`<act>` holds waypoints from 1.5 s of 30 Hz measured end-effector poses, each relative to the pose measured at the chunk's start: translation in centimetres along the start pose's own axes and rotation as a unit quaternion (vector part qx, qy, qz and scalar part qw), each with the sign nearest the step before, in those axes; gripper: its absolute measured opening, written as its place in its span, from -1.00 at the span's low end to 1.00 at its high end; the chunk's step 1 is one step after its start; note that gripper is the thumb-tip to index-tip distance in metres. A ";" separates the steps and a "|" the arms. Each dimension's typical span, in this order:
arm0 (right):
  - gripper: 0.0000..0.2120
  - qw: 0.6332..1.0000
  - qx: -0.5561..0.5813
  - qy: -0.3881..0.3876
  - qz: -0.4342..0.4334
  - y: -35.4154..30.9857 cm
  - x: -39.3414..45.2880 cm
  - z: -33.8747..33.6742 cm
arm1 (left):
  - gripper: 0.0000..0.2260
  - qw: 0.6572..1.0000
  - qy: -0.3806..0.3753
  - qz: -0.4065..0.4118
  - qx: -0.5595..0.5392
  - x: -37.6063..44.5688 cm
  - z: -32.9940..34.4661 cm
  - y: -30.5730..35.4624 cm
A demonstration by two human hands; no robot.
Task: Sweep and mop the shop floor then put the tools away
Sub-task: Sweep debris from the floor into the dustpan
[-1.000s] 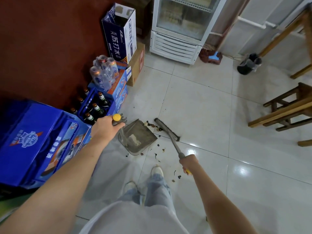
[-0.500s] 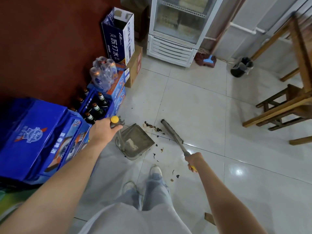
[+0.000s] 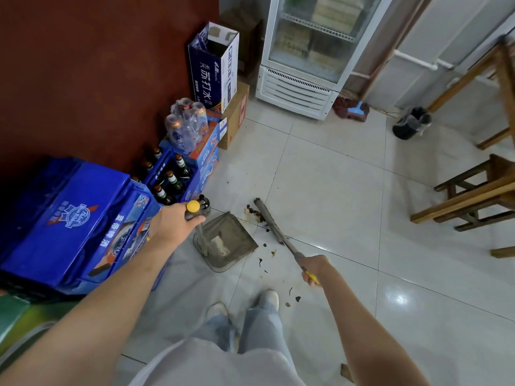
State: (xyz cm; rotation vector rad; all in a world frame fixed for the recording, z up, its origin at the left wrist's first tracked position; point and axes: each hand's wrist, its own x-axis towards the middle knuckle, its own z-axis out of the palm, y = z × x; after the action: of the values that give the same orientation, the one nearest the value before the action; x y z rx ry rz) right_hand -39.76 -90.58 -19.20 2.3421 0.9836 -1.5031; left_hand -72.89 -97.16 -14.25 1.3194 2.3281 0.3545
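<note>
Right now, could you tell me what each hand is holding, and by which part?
The left hand grips the dustpan at the top of its upright handle, below the yellow cap. The right hand grips the broom near its handle's yellow end.

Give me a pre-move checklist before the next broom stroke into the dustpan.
1. Left hand grips dustpan handle: ok.
2. Right hand grips broom: ok.
3. Dustpan mouth faces the broom: ok.
4. Dirt pile lies at the broom head, beside the pan: ok.
5. All debris gathered: not ok, scattered bits lie near the shoes.
6. Pan lip flat on the floor: cannot tell.
</note>
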 end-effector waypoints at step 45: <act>-0.90 0.952 -0.278 0.029 -0.124 5.1 0.4 -2.8 | -0.69 0.990 0.056 -0.124 -0.030 -14.3 2.3 -1.8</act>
State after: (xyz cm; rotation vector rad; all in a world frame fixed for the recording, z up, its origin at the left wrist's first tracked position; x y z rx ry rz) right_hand -34.41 -92.91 -19.14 1.9157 1.5270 -1.0393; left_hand -66.67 -110.38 -13.47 0.9903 2.5171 0.4252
